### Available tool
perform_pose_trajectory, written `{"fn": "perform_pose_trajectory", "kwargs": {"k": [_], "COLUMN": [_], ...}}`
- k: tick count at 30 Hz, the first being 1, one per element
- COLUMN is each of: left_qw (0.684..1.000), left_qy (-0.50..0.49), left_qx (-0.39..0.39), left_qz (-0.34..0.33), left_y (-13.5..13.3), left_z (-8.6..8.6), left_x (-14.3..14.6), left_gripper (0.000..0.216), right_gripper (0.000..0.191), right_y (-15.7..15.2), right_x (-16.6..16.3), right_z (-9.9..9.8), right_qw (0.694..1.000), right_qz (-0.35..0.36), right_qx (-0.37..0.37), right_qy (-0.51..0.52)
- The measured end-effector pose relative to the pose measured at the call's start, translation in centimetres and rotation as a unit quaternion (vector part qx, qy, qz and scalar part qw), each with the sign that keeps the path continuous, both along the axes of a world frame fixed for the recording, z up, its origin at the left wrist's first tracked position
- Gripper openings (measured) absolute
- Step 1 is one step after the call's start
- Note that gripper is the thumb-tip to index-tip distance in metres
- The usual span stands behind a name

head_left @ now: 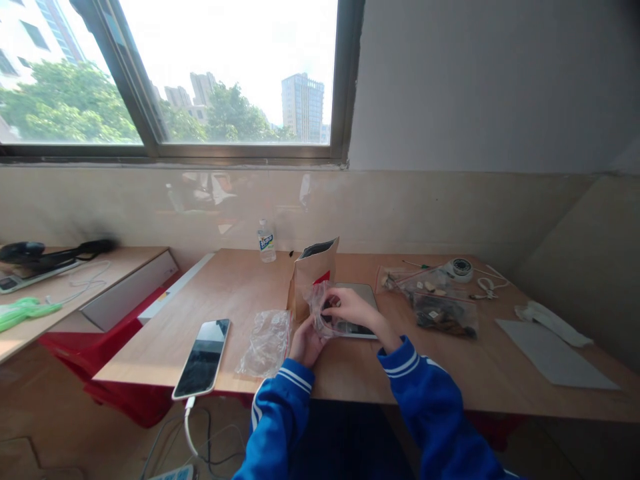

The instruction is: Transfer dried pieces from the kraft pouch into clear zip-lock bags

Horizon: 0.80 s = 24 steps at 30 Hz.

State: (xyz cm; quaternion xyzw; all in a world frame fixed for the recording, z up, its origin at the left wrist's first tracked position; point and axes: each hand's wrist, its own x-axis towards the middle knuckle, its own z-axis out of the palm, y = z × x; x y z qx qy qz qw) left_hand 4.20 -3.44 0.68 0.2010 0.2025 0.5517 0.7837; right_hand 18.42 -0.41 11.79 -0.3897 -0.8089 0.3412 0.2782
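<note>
Both my hands work on a small clear plastic bag held just above the wooden table. My left hand grips the bag from below, fingers curled. My right hand pinches its top edge, with something dark inside the bag. Under the hands lies a flat grey device with a dark screen. An open brown paper pouch stands right behind the bag. Another crumpled clear bag lies to the left of my left hand.
A phone on a white cable lies near the table's front left edge. A water bottle stands at the back. Zip bags of small parts, a white round device, and grey paper lie to the right. A second desk stands left.
</note>
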Motion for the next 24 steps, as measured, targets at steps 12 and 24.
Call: {"fn": "perform_pose_trajectory", "kwargs": {"k": [12, 24], "left_qw": [0.999, 0.992], "left_qy": [-0.039, -0.087], "left_qx": [-0.010, 0.055], "left_qz": [0.002, -0.068], "left_y": [-0.2, 0.2], "left_z": [0.5, -1.5], "left_x": [-0.2, -0.7], "left_gripper": [0.032, 0.036], "right_gripper": [0.011, 0.022], "right_y": [-1.4, 5.5], "right_x": [1.2, 0.1], "right_z": [2.0, 8.7], "right_qw": [0.994, 0.958], "right_qz": [-0.056, -0.118], "right_qx": [0.065, 0.171], "right_qy": [0.068, 0.200]}}
